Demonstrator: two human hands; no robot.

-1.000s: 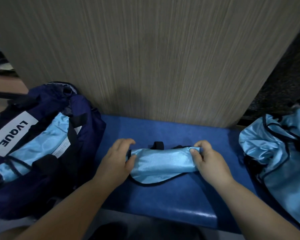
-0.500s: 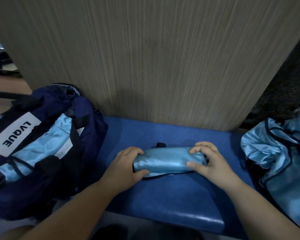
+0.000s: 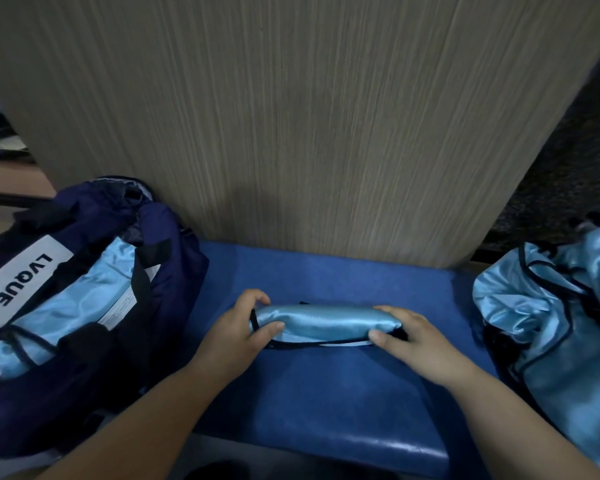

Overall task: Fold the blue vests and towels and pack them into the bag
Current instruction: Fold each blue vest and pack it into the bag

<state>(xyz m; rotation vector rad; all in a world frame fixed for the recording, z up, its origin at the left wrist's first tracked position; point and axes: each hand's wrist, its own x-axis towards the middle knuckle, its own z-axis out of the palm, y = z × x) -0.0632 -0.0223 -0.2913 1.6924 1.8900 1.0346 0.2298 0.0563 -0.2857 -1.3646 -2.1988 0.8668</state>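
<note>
The rolled vest point(image 3: 323, 322) lies on the bench point(image 3: 326, 393), near its back edge. The left hand point(image 3: 234, 336) and right hand point(image 3: 416, 341) pinch its ends. Better to hold the roll tight when carrying it to the bag point(image 3: 160, 258).

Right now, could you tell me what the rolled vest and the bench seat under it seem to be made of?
The rolled vest looks like thin satin-like synthetic cloth: glossy light blue, soft highlights, black edging. The bench seat is probably padded vinyl or faux leather: grainy blue surface, shiny rounded front edge.
</note>
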